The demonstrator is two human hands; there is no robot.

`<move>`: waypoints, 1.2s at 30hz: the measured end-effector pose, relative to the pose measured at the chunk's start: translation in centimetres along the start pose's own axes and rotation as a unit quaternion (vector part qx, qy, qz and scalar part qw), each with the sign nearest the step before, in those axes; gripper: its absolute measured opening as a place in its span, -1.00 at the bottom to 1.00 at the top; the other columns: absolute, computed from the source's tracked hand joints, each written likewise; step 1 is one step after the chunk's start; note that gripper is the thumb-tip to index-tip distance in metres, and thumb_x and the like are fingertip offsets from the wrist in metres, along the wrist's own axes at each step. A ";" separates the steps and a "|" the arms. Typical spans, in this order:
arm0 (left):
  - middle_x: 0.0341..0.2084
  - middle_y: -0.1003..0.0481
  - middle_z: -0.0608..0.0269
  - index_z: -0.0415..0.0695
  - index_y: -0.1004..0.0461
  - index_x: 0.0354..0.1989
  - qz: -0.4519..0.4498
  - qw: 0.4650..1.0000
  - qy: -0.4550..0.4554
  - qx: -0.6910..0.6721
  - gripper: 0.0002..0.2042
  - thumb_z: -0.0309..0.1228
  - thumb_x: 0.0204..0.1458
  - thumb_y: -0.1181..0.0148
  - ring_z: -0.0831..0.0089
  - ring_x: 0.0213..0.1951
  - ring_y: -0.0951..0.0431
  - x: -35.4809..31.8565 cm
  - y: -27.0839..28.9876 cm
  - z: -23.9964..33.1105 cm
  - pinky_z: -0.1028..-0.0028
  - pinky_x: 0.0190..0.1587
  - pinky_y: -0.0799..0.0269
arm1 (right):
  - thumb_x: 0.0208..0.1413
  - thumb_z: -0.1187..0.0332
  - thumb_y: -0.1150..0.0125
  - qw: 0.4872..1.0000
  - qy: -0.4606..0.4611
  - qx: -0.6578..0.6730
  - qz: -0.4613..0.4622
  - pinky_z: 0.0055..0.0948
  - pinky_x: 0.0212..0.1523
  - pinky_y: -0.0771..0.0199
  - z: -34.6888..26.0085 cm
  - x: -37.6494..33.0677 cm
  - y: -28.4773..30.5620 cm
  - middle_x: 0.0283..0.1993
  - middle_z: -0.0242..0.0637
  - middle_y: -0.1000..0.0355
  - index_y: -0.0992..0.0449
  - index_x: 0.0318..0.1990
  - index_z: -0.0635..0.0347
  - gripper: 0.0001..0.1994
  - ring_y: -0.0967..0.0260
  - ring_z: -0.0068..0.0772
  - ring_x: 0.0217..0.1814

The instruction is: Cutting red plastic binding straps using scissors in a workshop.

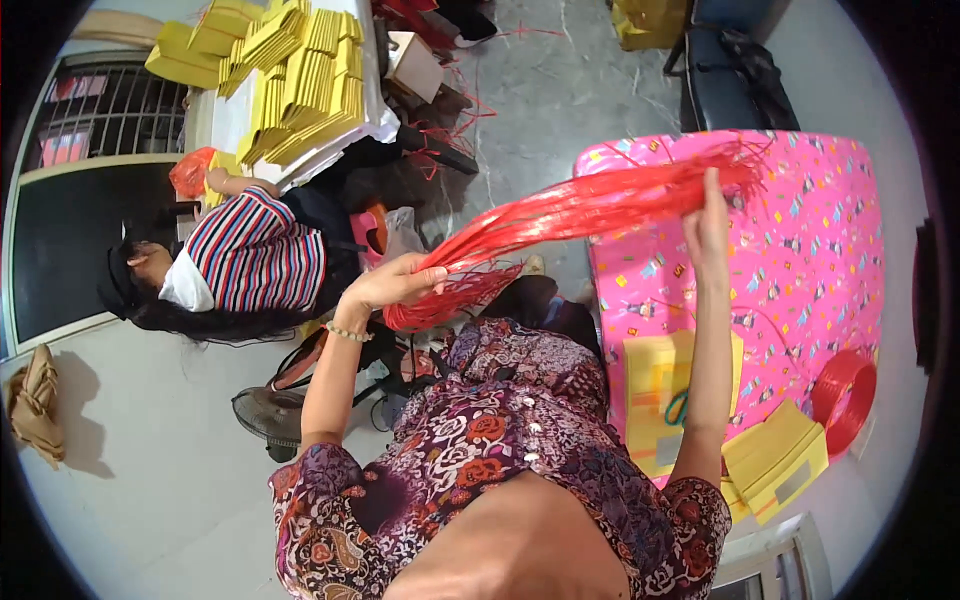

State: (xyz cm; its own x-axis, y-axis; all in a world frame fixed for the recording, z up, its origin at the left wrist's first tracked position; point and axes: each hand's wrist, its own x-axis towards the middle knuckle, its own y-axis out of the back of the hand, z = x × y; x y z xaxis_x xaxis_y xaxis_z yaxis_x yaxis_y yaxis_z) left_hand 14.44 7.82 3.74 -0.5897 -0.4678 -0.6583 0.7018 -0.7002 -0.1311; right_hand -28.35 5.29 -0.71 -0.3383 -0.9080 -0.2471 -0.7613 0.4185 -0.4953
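A long bundle of thin, shiny red plastic strips (570,208) stretches between my two hands in front of me. My left hand (395,282) is closed round its left part, with loose strips hanging down below the fist. Toward the other end my right hand (708,230) grips the bundle, its thumb pointing up. Frayed strip ends fan out beyond it, over a pink patterned surface (820,230). Between the hands the bundle sags slightly in an arc.
On the pink surface lie yellow folded sheets (650,430), a green-handled tool (677,407) and a red coil (845,400). A seated person (260,245) works at a table of stacked yellow pieces (305,90). A fan (270,412) stands at left; red scraps litter the floor (540,90).
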 end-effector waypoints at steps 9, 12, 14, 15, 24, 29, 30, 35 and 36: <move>-0.77 -0.08 0.62 -0.08 -0.36 -0.48 0.097 0.992 -0.026 -0.073 -0.70 -0.14 0.18 0.04 0.77 -0.75 0.02 1.2 2.0 -1.8 0.64 -0.72 0.15 | 0.16 0.21 -0.04 0.848 0.115 -0.452 -0.252 -0.38 0.05 -0.27 9.6 -0.7 -7.3 -0.01 -0.10 -0.35 -0.38 -0.01 0.30 -0.64 -0.28 -0.26 0.10; -0.76 -0.09 0.62 -0.07 -0.36 -0.50 0.123 0.991 -0.012 -0.056 -0.70 -0.15 0.18 0.04 0.76 -0.75 0.02 2.2 2.1 -2.3 0.64 -0.71 0.16 | 0.15 -0.02 0.07 0.745 -0.057 -0.540 -0.387 -0.33 -0.08 -0.35 10.5 -4.0 -11.7 -0.30 -0.04 -0.47 -0.51 -0.23 0.31 -0.51 -0.43 -0.22 -0.21; -0.73 -0.20 0.58 -0.09 -0.38 -0.49 0.114 0.991 -0.003 -0.067 -0.70 -0.16 0.19 0.04 0.76 -0.70 -0.09 3.0 0.9 -2.5 0.66 -0.67 0.04 | 0.14 -0.19 0.16 0.737 -0.222 -0.445 -0.457 -0.41 -0.11 -0.36 13.8 -6.0 -11.7 -0.28 -0.14 -0.51 -0.51 -0.19 0.31 -0.37 -0.42 -0.29 -0.24; -0.69 -0.25 0.55 -0.11 -0.40 -0.47 0.141 0.988 -0.056 -0.042 -0.71 -0.18 0.18 0.03 0.75 -0.65 -0.15 3.6 0.8 -3.5 0.66 -0.62 -0.03 | 0.12 -0.23 0.16 0.767 -0.307 -0.366 -0.429 -0.40 -0.10 -0.38 14.0 -7.1 -12.9 -0.19 -0.16 -0.49 -0.46 -0.10 0.30 -0.34 -0.43 -0.29 -0.20; -0.66 -0.31 0.49 -0.18 -0.41 -0.41 0.234 0.968 -0.095 -0.001 -0.68 -0.15 0.17 0.02 0.70 -0.58 -0.26 2.9 -2.3 -6.6 0.62 -0.52 -0.19 | -0.01 0.28 -0.29 0.840 -0.507 0.160 -0.107 -0.20 -0.09 -0.46 20.2 -2.3 -17.4 -0.29 -0.27 -0.45 -0.40 -0.36 0.17 -0.78 -0.44 -0.29 -0.18; -0.71 -0.25 0.51 -0.15 -0.39 -0.44 0.215 0.960 -0.046 -0.172 -0.69 -0.13 0.15 -0.01 0.72 -0.68 -0.16 1.1 -2.9 -7.1 0.60 -0.65 -0.08 | 0.04 0.41 -0.17 0.909 -0.414 0.037 -0.041 -0.31 -0.35 -0.46 26.6 2.4 -17.1 -0.50 -0.32 -0.34 -0.36 -0.39 0.20 -0.89 -0.32 -0.40 -0.48; -0.73 -0.20 0.53 -0.14 -0.39 -0.43 0.198 0.949 -0.021 -0.244 -0.67 -0.10 0.15 -0.01 0.73 -0.72 -0.11 1.0 -2.7 -7.5 0.61 -0.70 -0.01 | 0.06 0.43 -0.14 0.916 -0.401 -0.015 -0.028 -0.31 -0.41 -0.45 28.1 3.2 -17.2 -0.52 -0.30 -0.33 -0.35 -0.39 0.21 -0.90 -0.31 -0.40 -0.50; -0.77 -0.10 0.57 -0.16 -0.34 -0.36 0.195 0.852 -0.042 -0.484 -0.65 -0.08 0.17 0.04 0.77 -0.78 -0.01 0.7 -3.5 -6.6 0.70 -0.75 0.09 | 0.03 0.45 -0.01 0.844 -0.497 -0.158 -0.125 -0.38 -0.51 -0.34 37.7 3.2 -16.7 -0.63 -0.31 -0.27 -0.31 -0.57 0.17 -0.84 -0.25 -0.37 -0.59; -0.77 -0.10 0.57 -0.16 -0.34 -0.36 0.183 0.859 -0.041 -0.477 -0.65 -0.08 0.17 0.04 0.77 -0.78 -0.01 1.0 -2.7 -6.2 0.70 -0.75 0.09 | 0.04 0.44 -0.01 0.827 -0.520 -0.137 -0.167 -0.40 -0.53 -0.33 40.2 4.3 -15.6 -0.63 -0.34 -0.27 -0.32 -0.57 0.16 -0.84 -0.24 -0.40 -0.61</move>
State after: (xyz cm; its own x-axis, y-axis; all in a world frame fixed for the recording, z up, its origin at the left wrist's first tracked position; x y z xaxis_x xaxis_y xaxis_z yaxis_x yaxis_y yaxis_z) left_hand 14.44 12.60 -1.19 -0.2578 -0.6261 -0.7359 0.8312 0.2446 -0.4993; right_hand 4.31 -4.31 -27.55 0.4650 -0.4044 -0.7875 -0.8615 -0.0021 -0.5077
